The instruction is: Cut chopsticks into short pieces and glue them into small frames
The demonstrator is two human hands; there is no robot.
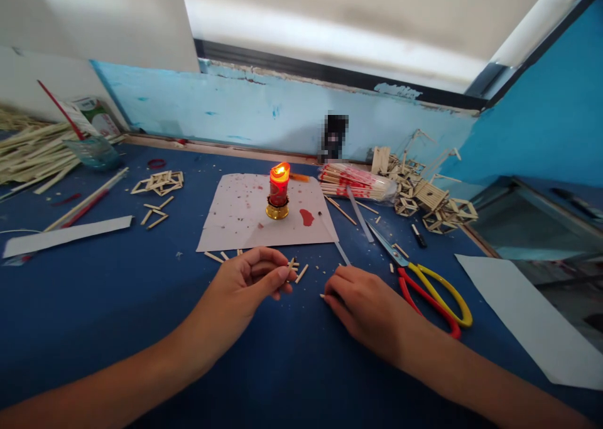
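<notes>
My left hand (257, 277) is closed in a pinch on a short wooden stick (291, 264), held just above the blue table. Several more cut stick pieces (302, 273) lie behind and beside those fingers. My right hand (360, 300) rests on the table with its fingers curled. A small pale tip (322, 296), like the end of a stick, pokes out from them; the rest is hidden. Just beyond that hand lies a translucent glue stick (343, 254) with a dark tip. Further back, a lit red candle (279, 191) stands in a gold holder (277, 211).
Wax-spotted paper (230, 228) lies under the candle. Open scissors (404, 264) with red and yellow handles lie right. Behind are a bag of sticks (360, 183) and stick-built frames (431, 196). At left are small stick shapes (162, 182), a paper strip (70, 235) and a glass cup (94, 152).
</notes>
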